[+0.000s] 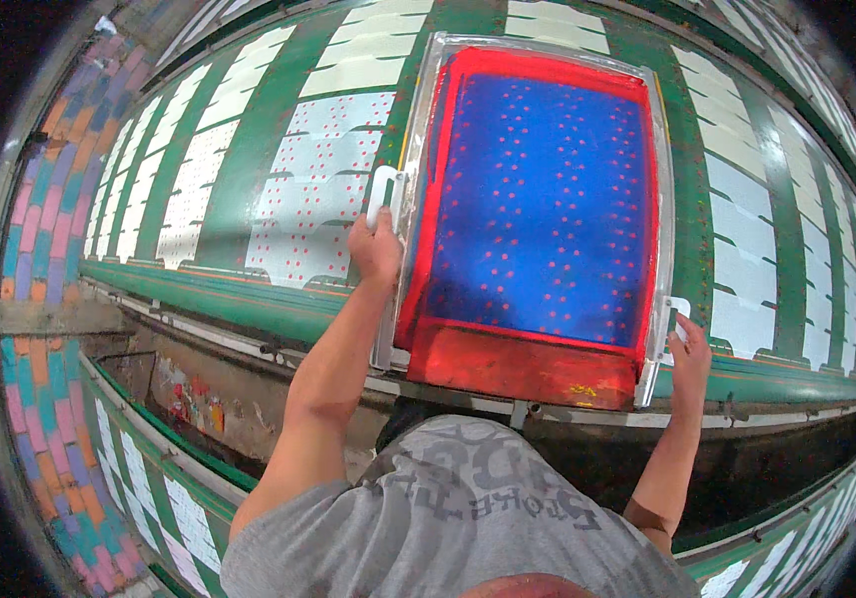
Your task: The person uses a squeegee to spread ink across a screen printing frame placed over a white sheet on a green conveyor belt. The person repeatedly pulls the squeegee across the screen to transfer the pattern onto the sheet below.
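Green table (249, 149) (partly hidden) beneath framed screen (546, 204)

The frame (388, 329) looks metal, its handles (379, 191) smooth plastic, the table (232, 199) glossy.

From here I can't see what lies under the screen (553, 209); it covers that stretch of table (232, 194). Some fingers of the left hand (378, 251) are hidden round its handle (375, 199). The shirt (438, 508) blocks part of the rear table (211, 488), which runs out of sight below. Marks on the farthest sheets (131, 219) are too small to tell.
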Action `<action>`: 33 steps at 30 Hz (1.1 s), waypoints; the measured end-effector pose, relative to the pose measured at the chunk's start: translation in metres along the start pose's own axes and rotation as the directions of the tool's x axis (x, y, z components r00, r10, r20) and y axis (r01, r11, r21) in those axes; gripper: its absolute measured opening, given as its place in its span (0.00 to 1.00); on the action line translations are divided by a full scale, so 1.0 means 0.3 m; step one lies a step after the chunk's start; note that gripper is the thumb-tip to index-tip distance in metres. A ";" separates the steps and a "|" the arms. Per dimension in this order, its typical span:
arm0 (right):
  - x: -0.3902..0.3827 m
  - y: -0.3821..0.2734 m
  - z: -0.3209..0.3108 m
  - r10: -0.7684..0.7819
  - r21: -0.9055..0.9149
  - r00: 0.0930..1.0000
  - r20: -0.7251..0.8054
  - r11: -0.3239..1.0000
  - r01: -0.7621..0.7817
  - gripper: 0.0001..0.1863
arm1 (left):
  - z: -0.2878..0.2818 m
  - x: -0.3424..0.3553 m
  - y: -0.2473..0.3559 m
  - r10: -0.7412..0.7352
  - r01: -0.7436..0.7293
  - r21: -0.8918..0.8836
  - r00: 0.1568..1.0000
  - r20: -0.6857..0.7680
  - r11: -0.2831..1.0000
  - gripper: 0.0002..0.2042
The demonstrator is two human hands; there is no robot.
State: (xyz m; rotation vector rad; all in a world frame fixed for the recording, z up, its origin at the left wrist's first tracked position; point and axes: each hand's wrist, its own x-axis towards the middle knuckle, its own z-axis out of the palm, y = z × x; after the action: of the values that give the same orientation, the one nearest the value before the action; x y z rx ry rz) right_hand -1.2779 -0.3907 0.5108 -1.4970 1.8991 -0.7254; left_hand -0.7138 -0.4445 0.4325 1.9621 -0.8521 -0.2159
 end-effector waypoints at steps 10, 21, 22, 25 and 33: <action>-0.389 -0.271 0.226 -0.542 -0.177 0.660 0.520 0.688 0.704 0.31 | 0.006 -0.022 0.012 -0.055 0.050 0.091 0.997 0.058 0.995 0.13; -0.446 -0.288 0.300 -0.668 -0.407 0.623 0.407 0.478 0.779 0.27 | 0.032 -0.015 -0.027 0.090 -0.092 0.049 0.995 0.046 0.995 0.14; -0.441 -0.318 0.298 -0.637 -0.440 0.646 0.420 0.480 0.759 0.27 | 0.031 -0.013 -0.026 0.041 -0.043 0.022 0.995 0.086 0.999 0.14; -0.422 -0.406 0.317 -0.612 -0.467 0.684 0.397 0.507 0.725 0.29 | 0.034 -0.014 -0.029 0.034 -0.036 0.021 0.994 0.106 0.999 0.14; -0.305 -0.586 0.419 -0.409 -0.432 0.733 0.544 0.612 0.662 0.26 | 0.008 -0.022 0.016 0.049 -0.048 -0.009 0.988 0.150 0.999 0.23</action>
State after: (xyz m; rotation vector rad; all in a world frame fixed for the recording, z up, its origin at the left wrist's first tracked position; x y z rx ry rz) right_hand -1.0550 -0.3449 0.5680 -2.4895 1.3830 0.0222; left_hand -0.7222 -0.4436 0.4339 1.9363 -0.9943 -0.3399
